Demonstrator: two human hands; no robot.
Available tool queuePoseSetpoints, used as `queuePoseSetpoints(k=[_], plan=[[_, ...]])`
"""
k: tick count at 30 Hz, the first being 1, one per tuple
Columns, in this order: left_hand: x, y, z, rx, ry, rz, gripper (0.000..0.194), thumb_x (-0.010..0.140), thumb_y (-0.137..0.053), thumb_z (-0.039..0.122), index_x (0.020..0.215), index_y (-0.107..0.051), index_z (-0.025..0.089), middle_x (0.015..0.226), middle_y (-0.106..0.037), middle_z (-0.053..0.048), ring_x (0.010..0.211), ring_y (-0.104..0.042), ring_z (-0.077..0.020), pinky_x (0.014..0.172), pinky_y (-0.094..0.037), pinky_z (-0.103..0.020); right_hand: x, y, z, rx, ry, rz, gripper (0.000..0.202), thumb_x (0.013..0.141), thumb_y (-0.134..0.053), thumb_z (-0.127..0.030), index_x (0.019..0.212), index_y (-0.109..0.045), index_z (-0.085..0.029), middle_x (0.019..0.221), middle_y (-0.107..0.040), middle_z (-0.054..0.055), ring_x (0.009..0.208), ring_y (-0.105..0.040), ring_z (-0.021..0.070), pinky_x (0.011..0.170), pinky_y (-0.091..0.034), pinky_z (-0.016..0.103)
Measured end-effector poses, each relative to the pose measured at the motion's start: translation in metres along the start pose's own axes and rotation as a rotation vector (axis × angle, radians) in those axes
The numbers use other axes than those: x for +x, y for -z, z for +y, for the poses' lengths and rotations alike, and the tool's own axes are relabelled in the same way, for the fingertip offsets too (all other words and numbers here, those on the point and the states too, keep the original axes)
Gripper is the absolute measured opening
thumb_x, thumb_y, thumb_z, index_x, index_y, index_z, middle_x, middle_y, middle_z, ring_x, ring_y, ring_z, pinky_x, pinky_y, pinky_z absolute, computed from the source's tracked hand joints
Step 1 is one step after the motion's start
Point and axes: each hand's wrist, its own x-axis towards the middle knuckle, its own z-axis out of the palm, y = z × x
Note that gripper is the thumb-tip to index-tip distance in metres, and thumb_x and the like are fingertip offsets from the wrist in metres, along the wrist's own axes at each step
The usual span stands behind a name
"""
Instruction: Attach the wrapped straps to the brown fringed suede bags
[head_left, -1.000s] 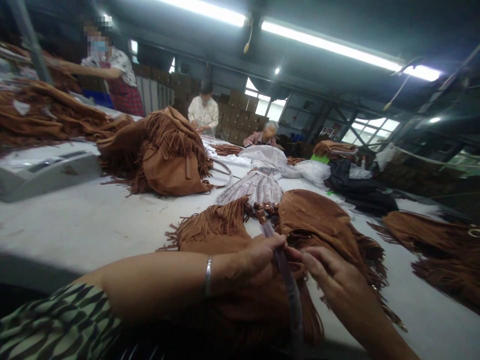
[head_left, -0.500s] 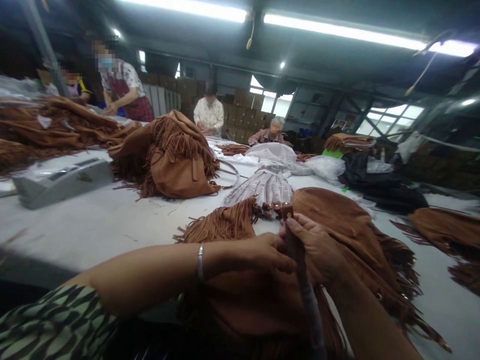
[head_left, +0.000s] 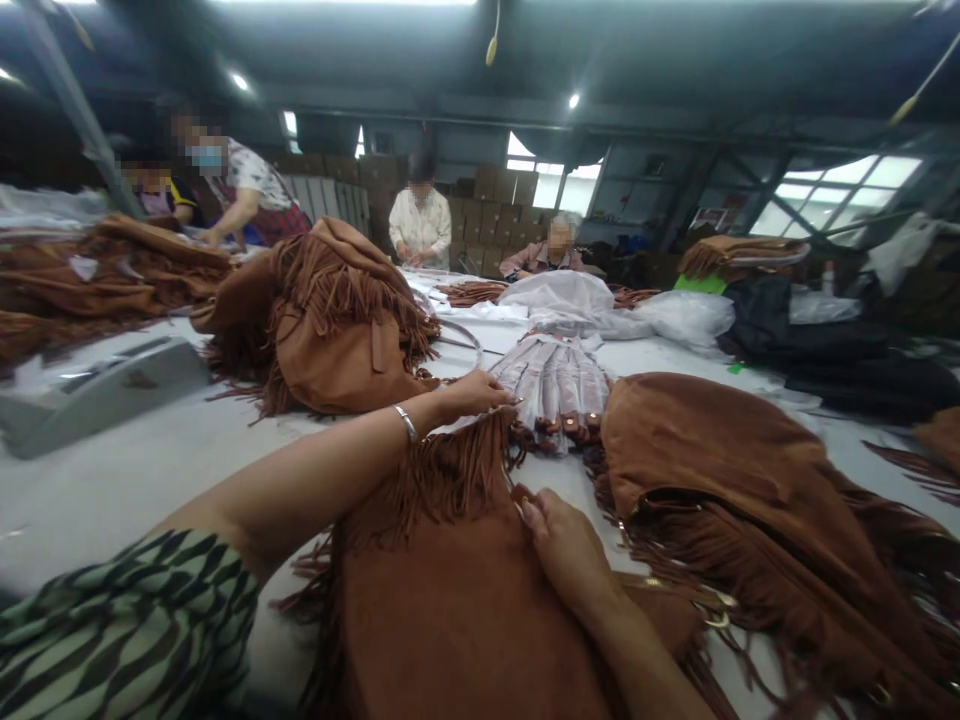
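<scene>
Fringed bag lies under right hand's flat open fingers; left hand pinches its fringe.

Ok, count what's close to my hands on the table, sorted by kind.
Brown fringed suede bags: 3, under the hands, at right, behind left
Bundles of plastic-wrapped straps: 1
Grey machines: 1
Total: 5

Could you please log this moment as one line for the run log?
left hand: reaching to wrapped straps | right hand: resting on fringed suede bag | white table | co-workers beyond
</scene>
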Motion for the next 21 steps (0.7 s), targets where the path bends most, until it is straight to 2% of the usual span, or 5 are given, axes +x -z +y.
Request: queuePoseSetpoints(k=[4, 7, 14, 16, 21], plan=[[0.014, -0.016, -0.008, 0.001, 0.010, -0.089, 0.037, 0.058, -0.078, 0.045, 0.062, -0.060, 0.012, 0.052, -0.047, 0.003, 0.050, -0.037, -0.0080, 0.047, -0.024, -0.022, -0.005, 0.001, -0.001, -0.135, -0.022, -0.020, 0.018, 0.094, -0.039, -0.025, 0.089, -0.055, -0.018, 0.080, -0.066, 0.011, 0.072, -0.060, 0.0215, 0.059, -0.026, 0.028], [0.013, -0.016, -0.007, -0.060, 0.009, -0.157, 0.043, 0.058, -0.078, 0.050, 0.064, -0.058, 0.012, 0.054, -0.048, 0.003, 0.050, -0.039, -0.0078, 0.048, -0.027, -0.022, -0.005, 0.002, -0.001, -0.156, -0.019, -0.034, 0.021, 0.095, -0.036, -0.026, 0.091, -0.055, -0.018, 0.081, -0.067, 0.012, 0.072, -0.061, 0.0225, 0.058, -0.026, 0.028], [-0.032, -0.004, 0.021, -0.332, -0.145, -0.389, 0.041, 0.068, -0.074, 0.044, 0.087, -0.055, 0.015, 0.075, -0.058, 0.000, 0.062, -0.053, -0.0084, 0.061, -0.042, -0.021, 0.001, 0.005, 0.007, 0.049, 0.038, 0.008, 0.024, 0.092, -0.038, -0.030, 0.073, -0.049, -0.021, 0.066, -0.059, 0.004, 0.064, -0.055, 0.0188, 0.059, -0.032, 0.027], [-0.050, -0.008, 0.029, -0.356, -0.212, -0.358, 0.039, 0.068, -0.075, 0.041, 0.086, -0.056, 0.013, 0.070, -0.056, 0.002, 0.060, -0.051, -0.0078, 0.059, -0.041, -0.021, 0.003, 0.009, 0.008, 0.149, 0.048, 0.024, 0.029, 0.091, -0.039, -0.036, 0.067, -0.045, -0.021, 0.060, -0.054, 0.002, 0.059, -0.052, 0.0173, 0.057, -0.033, 0.027], [-0.089, -0.025, 0.030, -0.302, -0.379, -0.077, 0.037, 0.069, -0.075, 0.034, 0.092, -0.054, 0.014, 0.067, -0.053, 0.004, 0.058, -0.048, -0.0082, 0.057, -0.039, -0.021, 0.000, 0.017, 0.008, 0.384, 0.038, 0.023, 0.042, 0.087, -0.039, -0.058, 0.068, -0.046, -0.021, 0.052, -0.043, -0.004, 0.045, -0.038, 0.0112, 0.045, -0.029, 0.024]])
